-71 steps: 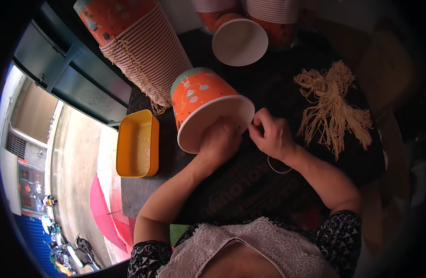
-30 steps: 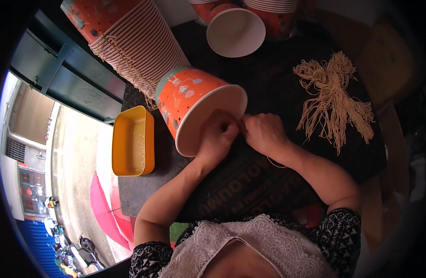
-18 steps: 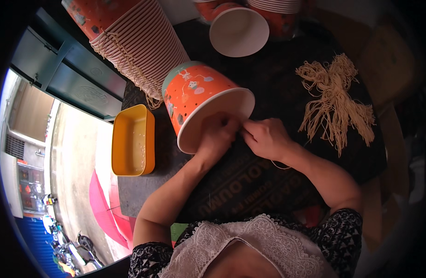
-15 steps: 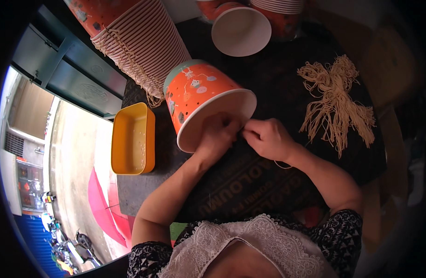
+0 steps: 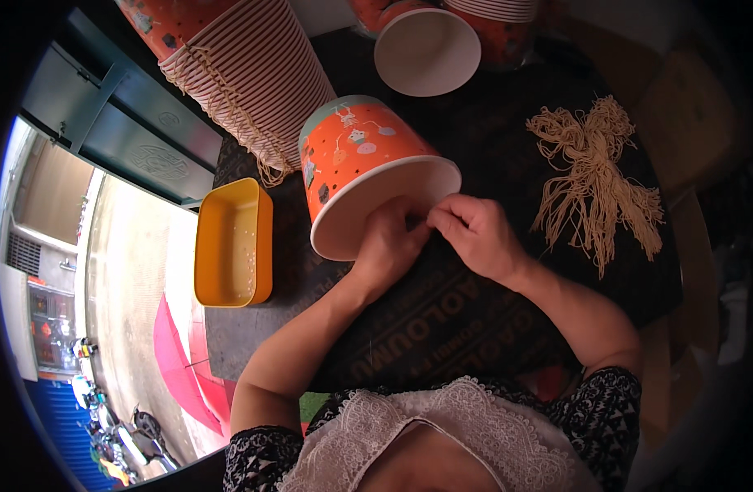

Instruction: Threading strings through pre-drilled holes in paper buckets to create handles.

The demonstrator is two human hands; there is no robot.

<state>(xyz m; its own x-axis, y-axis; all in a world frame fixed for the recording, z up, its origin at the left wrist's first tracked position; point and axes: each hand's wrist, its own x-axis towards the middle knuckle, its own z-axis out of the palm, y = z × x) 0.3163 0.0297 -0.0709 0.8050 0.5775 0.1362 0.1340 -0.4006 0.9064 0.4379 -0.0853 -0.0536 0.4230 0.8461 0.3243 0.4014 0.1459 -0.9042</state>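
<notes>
An orange paper bucket (image 5: 364,156) with cartoon figures and a grey-green base lies tilted on the dark table, its white mouth facing me. My left hand (image 5: 390,238) reaches into the mouth, fingers bent and closed just inside the rim; their tips are partly hidden. Right beside it, my right hand (image 5: 477,234) pinches at the rim's right side with thumb and forefinger together. Whatever is between the fingers of either hand is too small to make out. On the right side of the table lies a bundle of beige cords (image 5: 593,184), tied in at its middle.
A tall nested stack of similar buckets (image 5: 249,74), cords hanging along its rims, leans at the upper left. Below it stands a yellow plastic tub (image 5: 234,243) holding small white bits. Another bucket (image 5: 427,53) lies at the back. A pink umbrella (image 5: 182,361) is outside, left.
The bucket has tipped and shifted slightly up and right, and both hands have moved up with it. A thin cord that showed below my right wrist is now out of sight.
</notes>
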